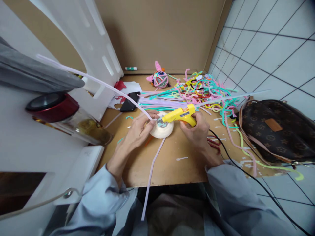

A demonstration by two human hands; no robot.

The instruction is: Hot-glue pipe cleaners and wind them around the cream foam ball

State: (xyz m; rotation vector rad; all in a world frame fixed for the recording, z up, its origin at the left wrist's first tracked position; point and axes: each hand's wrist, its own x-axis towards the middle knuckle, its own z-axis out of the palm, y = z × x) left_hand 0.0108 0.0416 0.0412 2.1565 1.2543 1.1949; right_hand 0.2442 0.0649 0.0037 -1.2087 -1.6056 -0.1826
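On the wooden table, the right hand grips the yellow glue gun nozzle-down over the white ball, where the left hand pinches a lilac pipe cleaner; fingertips are best kept clear of the glue.

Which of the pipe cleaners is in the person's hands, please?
The long pale lilac pipe cleaner at the left hand, trailing off the table edge; the others lie piled behind.
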